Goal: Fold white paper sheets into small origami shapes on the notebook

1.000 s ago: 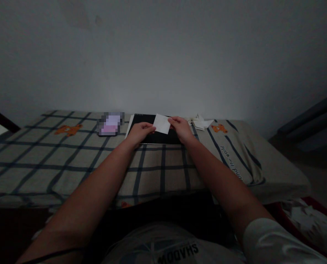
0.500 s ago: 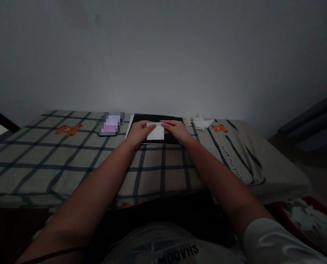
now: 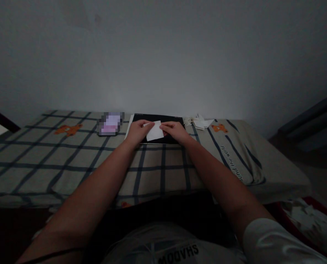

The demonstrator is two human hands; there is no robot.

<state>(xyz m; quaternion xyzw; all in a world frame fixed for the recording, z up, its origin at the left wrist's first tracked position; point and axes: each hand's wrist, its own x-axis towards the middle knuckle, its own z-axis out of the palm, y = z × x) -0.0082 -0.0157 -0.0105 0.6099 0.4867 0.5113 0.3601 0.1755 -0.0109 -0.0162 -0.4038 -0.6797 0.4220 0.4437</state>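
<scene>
A small square of white paper [image 3: 155, 132] is held between my hands, tilted a little, over a black notebook or pad [image 3: 173, 139]. My left hand [image 3: 138, 131] pinches its upper left part, thumb on top and fingers underneath. At the right edge, my right hand [image 3: 175, 131] has thumb and fingertips closed on the paper. Whether the sheet is folded in layers cannot be made out. Folded white paper pieces [image 3: 201, 122] lie just right of the black pad.
A checked cloth [image 3: 97, 156] with bear prints covers the table up to the grey wall [image 3: 163, 66]. A blurred-out phone-like object [image 3: 111, 124] lies left of the pad. Low at the right stands a red bin [image 3: 284, 220] full of white paper scraps.
The paper square has turned slightly anticlockwise, from straight to tilted. The fingers of my right hand have shifted down along its right edge.
</scene>
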